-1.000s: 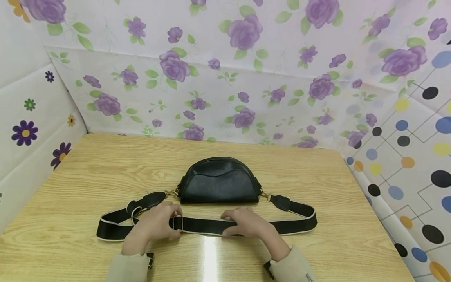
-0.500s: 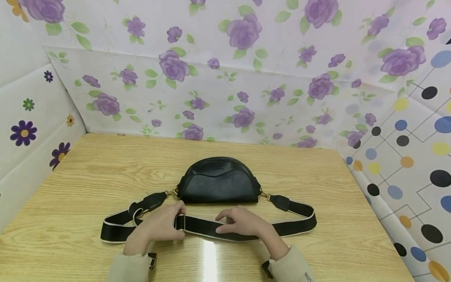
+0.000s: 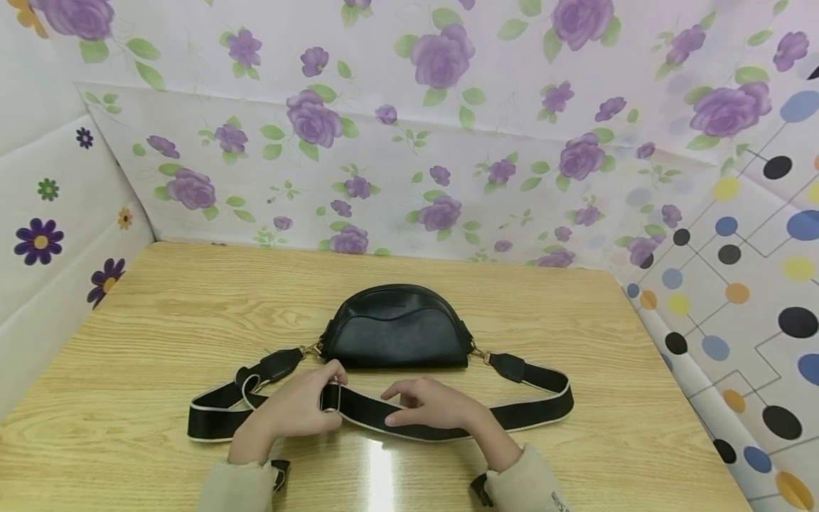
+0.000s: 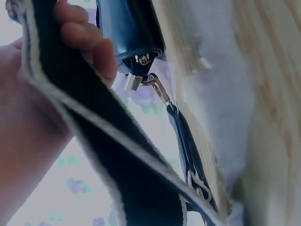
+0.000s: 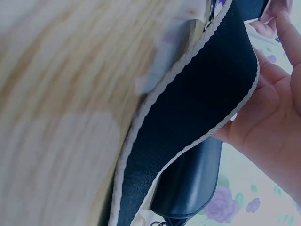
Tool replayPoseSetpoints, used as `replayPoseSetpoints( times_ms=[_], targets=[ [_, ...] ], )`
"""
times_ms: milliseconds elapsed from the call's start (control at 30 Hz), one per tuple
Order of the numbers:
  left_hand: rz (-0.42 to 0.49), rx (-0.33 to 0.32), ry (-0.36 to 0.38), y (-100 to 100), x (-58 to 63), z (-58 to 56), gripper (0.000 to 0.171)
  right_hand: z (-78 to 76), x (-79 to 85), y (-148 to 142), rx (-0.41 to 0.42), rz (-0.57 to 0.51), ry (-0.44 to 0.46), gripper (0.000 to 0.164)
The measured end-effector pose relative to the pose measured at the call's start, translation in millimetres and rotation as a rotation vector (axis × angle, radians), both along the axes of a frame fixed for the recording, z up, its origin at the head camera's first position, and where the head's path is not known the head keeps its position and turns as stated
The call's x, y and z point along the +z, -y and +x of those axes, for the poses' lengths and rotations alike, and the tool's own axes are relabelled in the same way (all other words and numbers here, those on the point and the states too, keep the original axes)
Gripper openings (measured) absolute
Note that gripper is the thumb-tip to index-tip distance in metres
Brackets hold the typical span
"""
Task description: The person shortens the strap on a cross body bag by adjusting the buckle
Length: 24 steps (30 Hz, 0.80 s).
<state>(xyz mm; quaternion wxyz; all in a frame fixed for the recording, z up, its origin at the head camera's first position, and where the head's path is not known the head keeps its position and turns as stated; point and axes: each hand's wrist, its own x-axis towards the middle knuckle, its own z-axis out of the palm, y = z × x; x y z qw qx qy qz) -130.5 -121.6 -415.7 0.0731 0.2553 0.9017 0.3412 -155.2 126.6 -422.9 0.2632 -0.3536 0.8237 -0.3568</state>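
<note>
A black half-moon handbag (image 3: 397, 331) lies on the table, a black webbing strap (image 3: 365, 409) with pale edges clipped to both its ends. My left hand (image 3: 297, 405) grips the strap right beside a metal slider buckle (image 3: 330, 397). In the left wrist view its fingers (image 4: 87, 37) curl over the webbing, and the strap hides part of the palm. My right hand (image 3: 438, 405) is at the strap's middle, thumb and fingers spread apart across it. In the right wrist view the webbing passes in front of that loosely extended hand (image 5: 273, 103).
Gold-coloured clips (image 3: 480, 351) join the bag to leather strap ends (image 3: 510, 368). The strap loops out on both sides over the wooden table (image 3: 576, 313). A flowered sheet (image 3: 397, 163) hangs behind, with a dotted sheet (image 3: 755, 341) on the right.
My left hand has shifted slightly right along with the buckle and strap. My right hand has moved a little left, its thumb and fingers wider apart. The strap between them now sags forward.
</note>
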Motion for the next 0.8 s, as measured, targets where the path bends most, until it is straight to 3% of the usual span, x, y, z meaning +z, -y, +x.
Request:
replayPoseSetpoints(
  times_ms=[433, 600, 800],
  targets=[
    [0.092, -0.019, -0.027, -4, 3.6, 0.1, 0.037, 2.8, 4.1, 9, -0.07, -0.133, 0.103, 0.029],
    [0.118, -0.034, -0.041, -6, 3.8, -0.2, 0.036, 3.9, 2.3, 14, -0.133, -0.197, 0.176, 0.026],
    [0.173, -0.061, 0.0, -7, 4.6, 1.4, 0.035, 3.7, -1.4, 15, -0.159, -0.256, 0.219, 0.019]
  ],
)
